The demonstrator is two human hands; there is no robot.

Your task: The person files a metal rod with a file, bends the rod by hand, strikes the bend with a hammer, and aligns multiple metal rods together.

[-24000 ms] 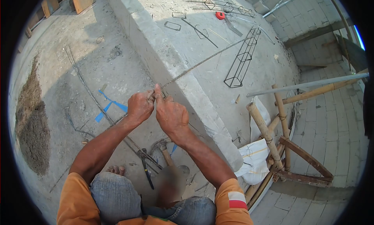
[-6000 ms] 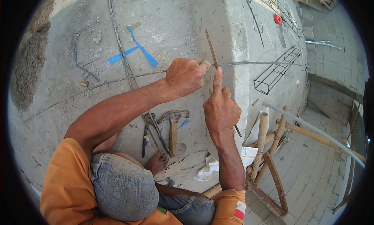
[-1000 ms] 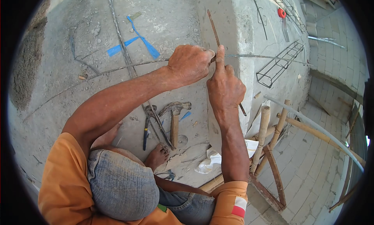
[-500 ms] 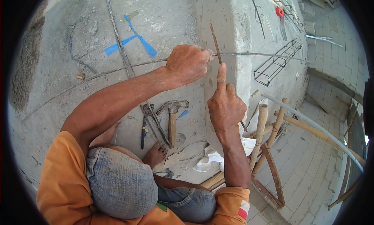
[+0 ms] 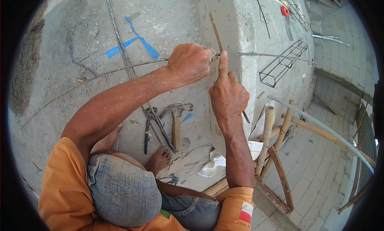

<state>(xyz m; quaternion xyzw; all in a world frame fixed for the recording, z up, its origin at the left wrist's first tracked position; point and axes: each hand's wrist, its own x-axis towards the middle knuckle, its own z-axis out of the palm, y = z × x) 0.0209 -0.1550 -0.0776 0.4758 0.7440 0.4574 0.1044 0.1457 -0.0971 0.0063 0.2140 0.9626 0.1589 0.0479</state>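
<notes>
My left hand (image 5: 190, 63) is closed in a fist around a long thin steel bar (image 5: 272, 54), which runs left to right across the view. Just right of it, my right hand (image 5: 229, 93) grips a narrow rusty hacksaw blade (image 5: 216, 31). My right index finger lies stretched along the blade where it crosses the bar, close to my left thumb. The blade's dark lower end shows below the right hand. Both hands are above the edge of a concrete ledge (image 5: 224, 27). The bar's part inside the left fist is hidden.
Pincers (image 5: 147, 129) and a hammer (image 5: 176, 127) lie near my foot. Blue strips (image 5: 138, 39) and a bundle of bars (image 5: 120, 39) lie on the concrete. A wire cage (image 5: 284, 63) and red tape measure (image 5: 285, 11) are at right, above bamboo poles (image 5: 265, 139).
My right hand has slid forward and slightly left with the blade, so its index fingertip is now at the bar. The left hand stays on the bar; the view has shifted slightly.
</notes>
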